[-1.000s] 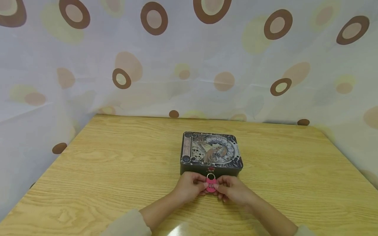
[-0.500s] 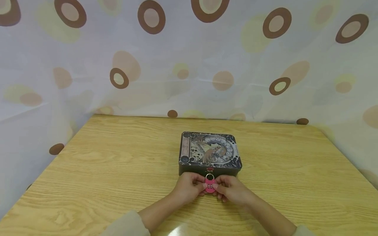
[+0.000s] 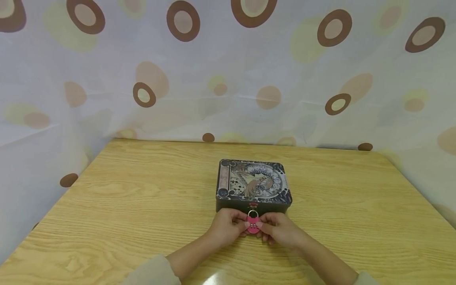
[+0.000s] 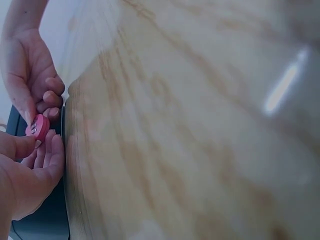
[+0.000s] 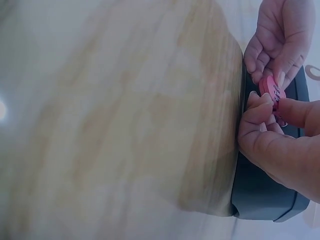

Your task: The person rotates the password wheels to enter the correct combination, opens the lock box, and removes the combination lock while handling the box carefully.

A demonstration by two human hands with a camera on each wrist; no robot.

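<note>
A pink combination padlock (image 3: 253, 229) with small number dials and a metal shackle hangs at the front of a dark box with a printed lid (image 3: 254, 180). The shackle meets the red-marked clasp (image 3: 253, 205) on the box's front; whether it is locked I cannot tell. My left hand (image 3: 228, 225) pinches the padlock's left side between thumb and fingers. From the other side my right hand (image 3: 279, 228) pinches it too, its thumb by the dials. Both wrist views show the padlock (image 4: 39, 127) between the two thumbs, close to the box's dark side (image 5: 262, 192).
The box stands on a wood-grain table (image 3: 142, 190). Behind and beside the table hangs a pale curtain (image 3: 228, 71) with brown and yellow rounds. A bright light reflection (image 3: 211, 278) lies near the table's front.
The head view has shifted slightly since a second ago. Both hands keep their hold on the padlock, and the box stays in place. The padlock's tilt differs very slightly.
</note>
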